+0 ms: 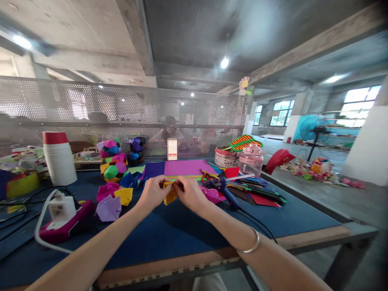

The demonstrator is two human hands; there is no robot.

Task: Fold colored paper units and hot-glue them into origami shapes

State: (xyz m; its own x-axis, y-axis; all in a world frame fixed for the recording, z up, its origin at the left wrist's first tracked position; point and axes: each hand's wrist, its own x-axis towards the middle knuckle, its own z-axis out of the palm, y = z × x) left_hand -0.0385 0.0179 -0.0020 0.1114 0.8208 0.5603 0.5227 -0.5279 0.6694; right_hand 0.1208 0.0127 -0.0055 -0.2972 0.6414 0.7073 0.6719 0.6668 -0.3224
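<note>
Between my two hands, above the blue tabletop, is a small folded piece of yellow paper [170, 195]. My left hand [155, 190] pinches its left side with thumb and fingers. On the other side, my right hand [190, 194] is closed on the paper's upper right edge; a bangle circles that forearm. Just behind the hands lies a stack of coloured sheets, purple paper [189, 167] on top. Folded paper pieces, including a lilac one [109, 208] and a yellow one [124, 196], rest left of my left hand. A blue glue gun [226, 192] lies right of my right hand.
Stacked paper cups [59, 159] and a magenta power strip [68, 222] with a white plug stand left. Multicoloured paper balls [113, 169] sit behind the folded pieces. A woven basket [226, 157], a pink-lidded bottle [251, 161] and scissors [208, 175] are right. A perforated screen [127, 109] rises behind.
</note>
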